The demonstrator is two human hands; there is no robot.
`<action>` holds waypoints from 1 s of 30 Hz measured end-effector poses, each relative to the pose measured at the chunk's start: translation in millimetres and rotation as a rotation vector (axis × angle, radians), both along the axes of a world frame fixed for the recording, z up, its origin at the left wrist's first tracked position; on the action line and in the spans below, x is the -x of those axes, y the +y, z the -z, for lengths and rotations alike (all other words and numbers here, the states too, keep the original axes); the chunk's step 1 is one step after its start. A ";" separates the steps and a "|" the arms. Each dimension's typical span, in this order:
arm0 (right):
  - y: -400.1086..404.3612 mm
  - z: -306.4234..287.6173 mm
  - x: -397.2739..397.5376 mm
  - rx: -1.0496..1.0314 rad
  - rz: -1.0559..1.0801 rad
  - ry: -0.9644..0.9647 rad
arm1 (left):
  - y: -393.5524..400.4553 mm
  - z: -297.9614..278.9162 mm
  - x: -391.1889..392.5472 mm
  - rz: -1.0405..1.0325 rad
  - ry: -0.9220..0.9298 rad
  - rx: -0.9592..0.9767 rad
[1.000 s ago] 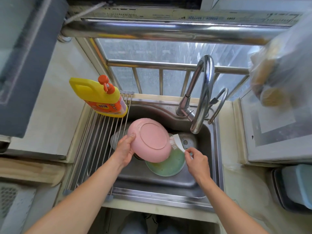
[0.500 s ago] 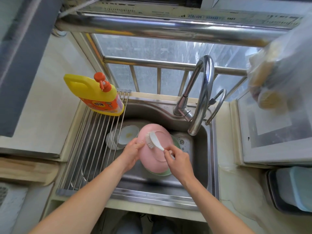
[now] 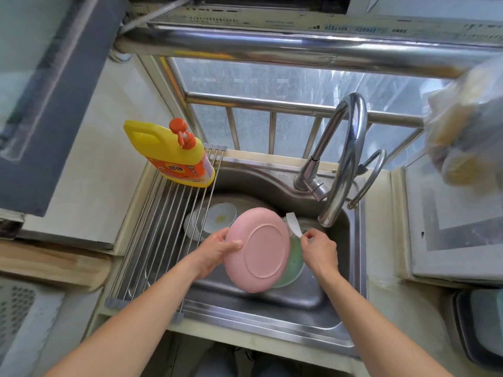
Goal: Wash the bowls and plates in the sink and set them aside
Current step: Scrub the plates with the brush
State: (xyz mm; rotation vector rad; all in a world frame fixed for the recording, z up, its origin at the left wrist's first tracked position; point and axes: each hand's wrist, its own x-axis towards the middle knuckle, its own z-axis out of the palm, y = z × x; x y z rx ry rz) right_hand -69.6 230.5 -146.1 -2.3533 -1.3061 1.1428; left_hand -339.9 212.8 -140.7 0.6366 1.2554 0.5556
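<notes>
Your left hand (image 3: pixel 215 250) grips the pink plate (image 3: pixel 258 250) at its 9 o'clock rim, thumb curled over the underside, which faces you, tilted above the sink (image 3: pixel 313 297). Your right hand (image 3: pixel 319 250) pinches the white brush (image 3: pixel 294 224) handle at the plate's 2 o'clock edge. A green plate (image 3: pixel 295 263) lies beneath, at 3 o'clock. White bowls (image 3: pixel 217 217) sit at 11 o'clock, under the rack (image 3: pixel 163 229) bearing the yellow detergent bottle (image 3: pixel 171 153).

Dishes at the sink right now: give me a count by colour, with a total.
Pink: 1, the pink plate held tilted by the left hand.
Green: 1, the green plate behind it.
White: 1 visible, the white bowl under the rack; more may be stacked beneath.
Total: 3 visible.
</notes>
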 end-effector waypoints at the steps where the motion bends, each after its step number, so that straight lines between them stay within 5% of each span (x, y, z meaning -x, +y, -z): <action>1: 0.4 -0.4 1.9 -0.025 0.002 0.021 | 0.6 1.5 -1.9 0.025 0.013 0.003; 14: -12.5 -29.6 23.4 -0.168 -0.438 0.383 | 7.5 3.9 -15.3 0.003 0.099 0.016; 25: -6.3 -0.7 7.9 -0.013 0.067 0.026 | -2.5 -4.3 4.2 -0.126 -0.050 0.032; 30: -9.3 -5.7 21.8 -0.071 0.029 0.130 | -6.6 -2.4 5.5 -0.001 0.021 0.049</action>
